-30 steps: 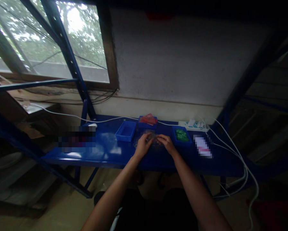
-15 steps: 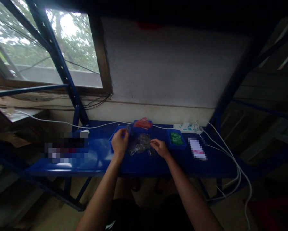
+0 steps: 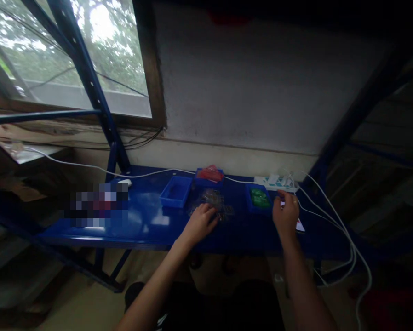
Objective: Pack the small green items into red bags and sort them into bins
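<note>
My left hand [image 3: 201, 223] rests at the near side of a pile of clear plastic packets [image 3: 211, 198] on the blue table; its fingers are bent over the packets, and whether they grip one is hidden. My right hand [image 3: 286, 212] is over the white phone-like item [image 3: 299, 225], right of the blue tray with green packets [image 3: 260, 197]. Its fingers are curled together, and what they hold, if anything, is too small to make out. Left of the pile is a blue tray [image 3: 175, 192], and behind it a blue tray with red packets [image 3: 209, 174].
A white power strip [image 3: 275, 183] with plugs lies at the back right of the table [image 3: 144, 230]. White cables [image 3: 351, 248] hang over the right side. Blue rack posts [image 3: 94, 92] frame both sides. A white object [image 3: 124, 182] and a blurred-out area are at left.
My left hand has moved from the left tray to the packet pile. My right hand has left the pile and moved right, past the green packets. The view has shifted slightly.
</note>
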### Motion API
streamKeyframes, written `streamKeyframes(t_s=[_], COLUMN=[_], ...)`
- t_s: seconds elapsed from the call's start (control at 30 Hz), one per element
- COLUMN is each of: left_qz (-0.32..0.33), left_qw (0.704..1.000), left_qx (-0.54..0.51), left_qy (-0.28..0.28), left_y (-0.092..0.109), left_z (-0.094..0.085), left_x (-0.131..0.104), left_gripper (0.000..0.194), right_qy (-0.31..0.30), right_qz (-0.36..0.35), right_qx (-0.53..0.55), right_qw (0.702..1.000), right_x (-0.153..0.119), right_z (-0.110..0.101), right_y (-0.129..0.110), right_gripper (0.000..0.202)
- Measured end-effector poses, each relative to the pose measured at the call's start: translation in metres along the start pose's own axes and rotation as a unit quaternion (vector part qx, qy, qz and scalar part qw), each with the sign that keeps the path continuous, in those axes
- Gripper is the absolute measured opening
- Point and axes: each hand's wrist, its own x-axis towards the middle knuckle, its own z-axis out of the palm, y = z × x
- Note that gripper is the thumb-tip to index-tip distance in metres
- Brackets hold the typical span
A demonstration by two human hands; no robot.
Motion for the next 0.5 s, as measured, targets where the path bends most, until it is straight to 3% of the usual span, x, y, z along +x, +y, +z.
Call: streamKeyframes(t_s=[0.07,0.17,0.23,0.4,0.5], left_qz=[0.009,0.021,0.02,0.014,0.014], left_qw=[1.0,0.997,0.996,0.995,0.994], left_qx=[-0.017,-0.007,0.003,-0.001,-0.007], left_qy=[-0.021,-0.067,-0.086,-0.101,-0.109], left_y=[0.008,0.013,0.014,0.014,0.014], left_z=[0.011,0.019,0.02,0.017,0.016], left_x=[-0.004,-0.007,-0.008,-0.007,-0.007], left_gripper=[0.018,0.016,0.015,0.018,0.018], right_qy=[-0.094,-0.311,-0.375,-0.336,-0.337], right_qz=[0.065,0.188,0.232,0.308,0.268], right_qx=[-0.066,-0.08,-0.055,0.084,0.095], right_qw=[0.991,0.928,0.896,0.886,0.897], right_x=[0.021,0.039,0.04,0.037,0.046], right_z=[-0.001,0.006,0.011,0.013,0.017], right_y=[0.018,0.032,0.035,0.032,0.025], right_gripper=[0.02,0.01,0.014,0.005,0.01])
